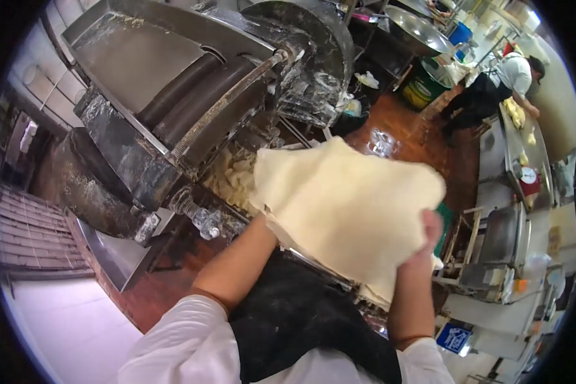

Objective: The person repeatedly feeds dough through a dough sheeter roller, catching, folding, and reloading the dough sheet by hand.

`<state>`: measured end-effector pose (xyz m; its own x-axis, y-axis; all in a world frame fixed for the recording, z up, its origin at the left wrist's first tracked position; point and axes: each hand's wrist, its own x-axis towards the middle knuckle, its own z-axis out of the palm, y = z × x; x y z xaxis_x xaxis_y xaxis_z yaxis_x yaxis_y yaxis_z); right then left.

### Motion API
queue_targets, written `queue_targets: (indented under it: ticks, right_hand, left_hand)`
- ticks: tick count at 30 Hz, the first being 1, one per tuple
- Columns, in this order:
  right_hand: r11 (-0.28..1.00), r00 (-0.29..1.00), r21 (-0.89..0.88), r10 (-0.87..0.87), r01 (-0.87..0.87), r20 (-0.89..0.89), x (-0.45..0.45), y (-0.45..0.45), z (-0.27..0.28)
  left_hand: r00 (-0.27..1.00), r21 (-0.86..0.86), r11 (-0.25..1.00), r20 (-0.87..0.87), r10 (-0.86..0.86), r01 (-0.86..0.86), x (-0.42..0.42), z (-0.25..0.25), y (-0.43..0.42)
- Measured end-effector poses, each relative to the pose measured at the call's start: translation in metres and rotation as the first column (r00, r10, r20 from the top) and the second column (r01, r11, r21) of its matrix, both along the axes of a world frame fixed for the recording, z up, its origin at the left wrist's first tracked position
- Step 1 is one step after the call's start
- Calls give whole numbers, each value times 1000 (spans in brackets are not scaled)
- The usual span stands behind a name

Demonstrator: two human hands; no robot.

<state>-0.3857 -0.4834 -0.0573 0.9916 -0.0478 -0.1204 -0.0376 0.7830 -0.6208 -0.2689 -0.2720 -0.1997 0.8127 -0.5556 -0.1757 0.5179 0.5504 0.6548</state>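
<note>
A wide, pale sheet of dough [345, 205] is spread out between my two arms, in front of the machine. My right hand [427, 238] holds its right edge; the fingers are blurred and partly behind the sheet. My left hand is hidden under the dough's left side, and only the wrist and forearm show. Just beyond, to the left, stands the floury dough roller machine [192, 96] with dark rollers and a metal feed tray [128, 57]. Loose dough pieces [232, 179] lie below the rollers, beside the sheet.
At the upper right a co-worker [509, 80] leans over a long counter [536, 144] with dough pieces and a scale [528, 175]. A large green bucket [422, 86] stands on the red floor near a metal bowl [418, 29]. A metal rack [470, 240] stands at right.
</note>
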Motion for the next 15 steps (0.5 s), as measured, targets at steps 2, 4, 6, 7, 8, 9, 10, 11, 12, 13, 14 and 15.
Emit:
queue_targets:
  ticks: [2, 4, 6, 7, 8, 9, 10, 11, 12, 13, 14, 15]
  right_hand:
    - [994, 993, -70, -72, 79, 97, 13, 28, 64]
    - [954, 985, 248, 175, -170, 3, 28, 35, 81]
    - [951, 951, 85, 303, -298, -59, 66, 38, 56]
    - [948, 948, 4, 317, -317, 39, 79, 47, 31]
    - [947, 947, 9, 321, -321, 1, 79, 61, 32]
    - [951, 950, -35, 310, -308, 37, 74, 62, 34]
    - [951, 949, -74, 306, -301, 71, 66, 60, 35]
    - [964, 959, -78, 263, -255, 104, 58, 51, 37]
    - [976, 967, -76, 214, -205, 139, 52, 34, 38]
    - [982, 969, 11, 184, -188, 168, 46, 11, 33]
    - [980, 970, 100, 149, -171, 192, 40, -13, 27]
    - [985, 977, 125, 90, -116, 194, 35, -34, 22]
  left_hand:
    - [999, 10, 999, 26, -33, 33, -1, 8, -9]
    - [997, 16, 998, 48, -65, 64, -3, 17, -21]
    - [994, 18, 996, 66, -86, 85, -7, 24, -30]
    - [993, 24, 996, 76, -92, 90, -10, 28, -35]
    - [991, 30, 995, 93, -98, 95, -13, 36, -36]
    - [989, 36, 995, 114, -98, 94, -15, 42, -35]
    - [987, 45, 995, 130, -95, 89, -18, 50, -36]
    - [984, 56, 995, 153, -87, 79, -18, 59, -33]
    - [981, 66, 995, 174, -81, 70, -19, 70, -33]
    - [977, 83, 995, 198, -72, 56, -18, 80, -31]
    - [972, 98, 994, 224, -62, 41, -17, 93, -28]
    - [966, 111, 994, 254, -51, 23, -14, 105, -24]
